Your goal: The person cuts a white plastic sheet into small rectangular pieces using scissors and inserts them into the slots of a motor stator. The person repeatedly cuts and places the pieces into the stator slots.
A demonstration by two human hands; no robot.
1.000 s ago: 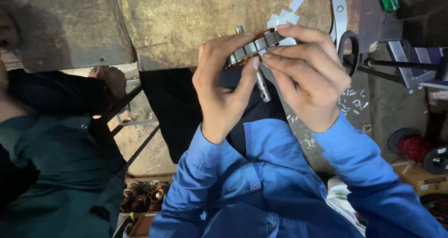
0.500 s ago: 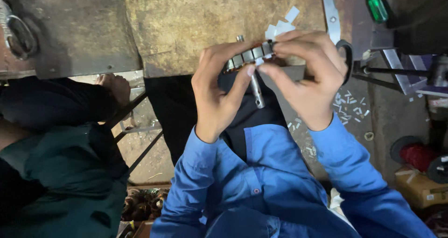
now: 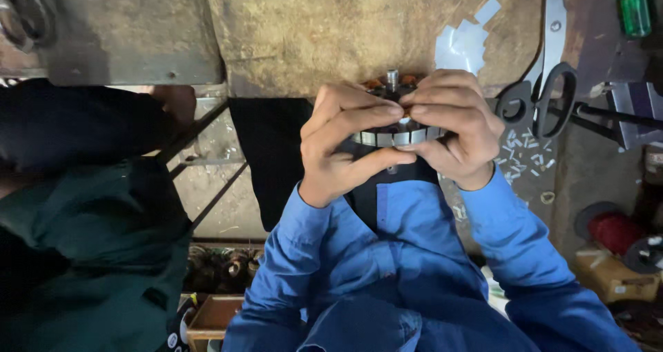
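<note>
The motor armature, a round slotted metal core on a short steel shaft, sits right in the middle of the view, held up between both hands just above the person's blue-sleeved chest and in front of the edge of the worn workbench. The left hand wraps it from the left, fingers curled over the top and thumb pressed in from below, clamped onto the core's ribbed grey rim. The right hand comes in from the other side, fingers folded over the top edge and fingertips meeting the left hand's at the core, pinching at its upper face; exactly what sits under those fingertips is hidden. The shaft tip pokes up between the two sets of knuckles, with a hint of copper-coloured winding on either side of it. Over on the bench, just right of the hands, a pair of black-handled scissors lies with its blades pointing away, and small white paper strips are scattered beneath the handles. A few larger pale paper pieces rest on the bench above the right hand. A green-handled tool lies at the far top right corner. To the left, a second person in a dark green garment sits close by, well apart from the armature.
</note>
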